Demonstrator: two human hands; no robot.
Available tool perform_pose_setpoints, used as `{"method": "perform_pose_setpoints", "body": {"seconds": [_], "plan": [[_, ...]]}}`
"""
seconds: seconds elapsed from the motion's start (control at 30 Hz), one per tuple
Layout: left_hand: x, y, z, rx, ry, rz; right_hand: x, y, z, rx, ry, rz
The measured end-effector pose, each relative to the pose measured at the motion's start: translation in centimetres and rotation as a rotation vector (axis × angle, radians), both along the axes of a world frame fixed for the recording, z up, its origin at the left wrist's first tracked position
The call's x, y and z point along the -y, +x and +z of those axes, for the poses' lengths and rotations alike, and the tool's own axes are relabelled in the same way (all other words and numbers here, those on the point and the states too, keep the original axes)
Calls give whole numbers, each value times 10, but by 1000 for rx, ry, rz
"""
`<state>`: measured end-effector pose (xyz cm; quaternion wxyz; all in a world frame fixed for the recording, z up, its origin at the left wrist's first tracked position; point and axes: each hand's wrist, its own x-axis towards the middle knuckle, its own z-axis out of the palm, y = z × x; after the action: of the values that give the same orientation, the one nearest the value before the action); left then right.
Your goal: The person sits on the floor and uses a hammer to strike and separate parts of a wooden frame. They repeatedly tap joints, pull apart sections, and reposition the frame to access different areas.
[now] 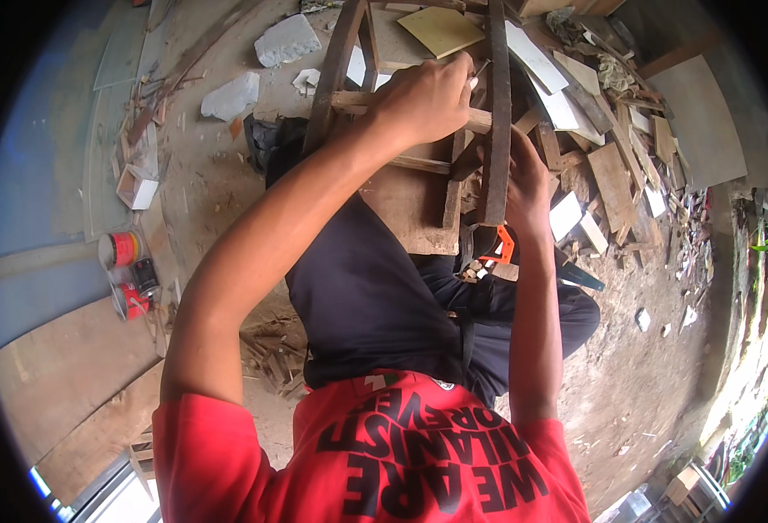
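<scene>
A dark wooden frame with legs and crossbars (496, 166), like a stool or small table, stands in front of my legs. My left hand (427, 100) is closed above a lighter crossbar (349, 102), near the right upright. A thin, nail-like piece shows by its fingertips, too small to name surely. My right hand (527, 179) wraps around the right upright's outer side, its fingers partly hidden behind the wood. Below it lies a handsaw with an orange handle (505, 245), its blade (581, 272) reaching out past my right leg.
Wood offcuts (610, 183) and white board scraps pile up on the right. Broken pale slabs (286, 41) lie at the far left. Red and dark cans (128, 250) stand near a blue panel on the left. A yellowish board (440, 32) lies beyond the frame.
</scene>
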<state>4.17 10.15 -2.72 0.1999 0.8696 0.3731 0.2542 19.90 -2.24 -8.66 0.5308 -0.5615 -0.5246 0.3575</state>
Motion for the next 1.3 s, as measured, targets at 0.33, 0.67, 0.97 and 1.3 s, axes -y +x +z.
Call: {"method": "perform_pose_setpoints", "body": {"seconds": [0.33,0.67,0.97,1.3], "plan": [[1,2,-2,28,-58,26,7,15,9,-257,5,34],[-18,-9,4,484,-443,-127,10,-28,42,-146,-14,-205],[13,0,30,599,-703,-147,16,-22,42,-325,-41,-185],[32,19,10,588,-315,1,13,-25,31,-530,75,-190]]}}
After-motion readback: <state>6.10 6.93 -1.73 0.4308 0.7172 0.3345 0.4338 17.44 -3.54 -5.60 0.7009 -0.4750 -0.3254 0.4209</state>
